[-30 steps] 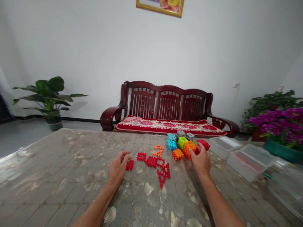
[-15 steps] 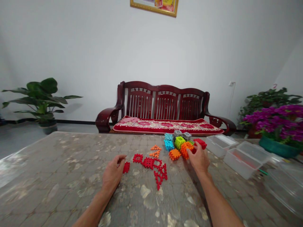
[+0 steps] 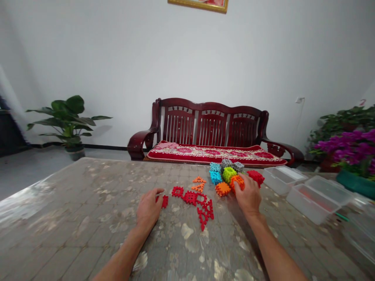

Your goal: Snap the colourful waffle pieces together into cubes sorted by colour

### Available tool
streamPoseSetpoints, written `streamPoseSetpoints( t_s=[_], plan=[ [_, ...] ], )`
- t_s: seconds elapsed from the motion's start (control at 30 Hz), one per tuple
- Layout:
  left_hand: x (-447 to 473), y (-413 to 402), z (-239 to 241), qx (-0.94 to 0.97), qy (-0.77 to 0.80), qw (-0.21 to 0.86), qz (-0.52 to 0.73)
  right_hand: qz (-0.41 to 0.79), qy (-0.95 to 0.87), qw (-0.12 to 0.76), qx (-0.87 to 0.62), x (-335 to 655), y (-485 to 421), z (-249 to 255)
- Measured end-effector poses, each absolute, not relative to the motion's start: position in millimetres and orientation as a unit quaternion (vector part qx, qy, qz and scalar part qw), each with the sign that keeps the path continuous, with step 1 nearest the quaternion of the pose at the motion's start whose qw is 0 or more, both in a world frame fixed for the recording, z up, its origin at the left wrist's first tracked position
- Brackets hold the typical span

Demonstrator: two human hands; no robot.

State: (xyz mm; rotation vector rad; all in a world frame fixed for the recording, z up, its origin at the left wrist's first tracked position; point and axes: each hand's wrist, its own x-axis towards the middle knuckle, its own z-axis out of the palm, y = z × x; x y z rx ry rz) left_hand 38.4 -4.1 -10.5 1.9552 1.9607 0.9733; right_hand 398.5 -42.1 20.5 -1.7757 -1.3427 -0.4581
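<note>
My left hand [image 3: 149, 207] rests on the table at centre left, its fingers curled at a flat red waffle block [image 3: 165, 201], whose left part they hide. My right hand [image 3: 248, 196] is closed around a stack of orange waffle blocks [image 3: 237, 182], thumb at the front and the other fingers partly hidden behind. Beside that stack sit another orange stack [image 3: 223, 189], lime green blocks [image 3: 229, 175], blue blocks [image 3: 216, 177], grey blocks [image 3: 226, 164] and red blocks [image 3: 256, 178]. Between my hands lie several flat red pieces [image 3: 190, 198] and two orange triangular pieces [image 3: 199, 187].
Clear plastic boxes [image 3: 309, 207] stand at the table's right, near a pot of purple flowers [image 3: 348, 150]. A patterned cover lies over the table [image 3: 96, 218]. Beyond it is a dark red wooden bench [image 3: 212, 121]; a leafy potted plant [image 3: 70, 121] stands at left.
The camera view has shifted, so everything appears farther right. My right hand has closed further over the orange stack. My left hand stays by the same red block.
</note>
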Motion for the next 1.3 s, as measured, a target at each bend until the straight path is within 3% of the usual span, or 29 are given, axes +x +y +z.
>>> streamPoseSetpoints(
  t_s=[0.2, 0.47, 0.67, 0.93, 1.3],
  plan=[
    [47, -2, -17, 0.674, 0.617, 0.182, 0.363, 0.026, -0.682, 0.379, -0.625, 341, -44, 5],
    [64, -1, -25, 0.595, 0.489, 0.413, 0.485, 0.061, -0.752, 0.289, -0.589, 292, -55, 1],
    [47, 9, -29, 0.558, 0.569, 0.300, 0.524, 0.039, -0.732, 0.292, -0.615, 295, -33, 1],
    [42, 11, -27, 0.590, 0.582, 0.267, 0.492, 0.022, -0.769, 0.121, -0.628, 284, 1, 18],
    [42, 8, -20, 0.605, 0.608, 0.236, 0.456, 0.027, -0.759, 0.090, -0.644, 307, 8, 13]
  ],
)
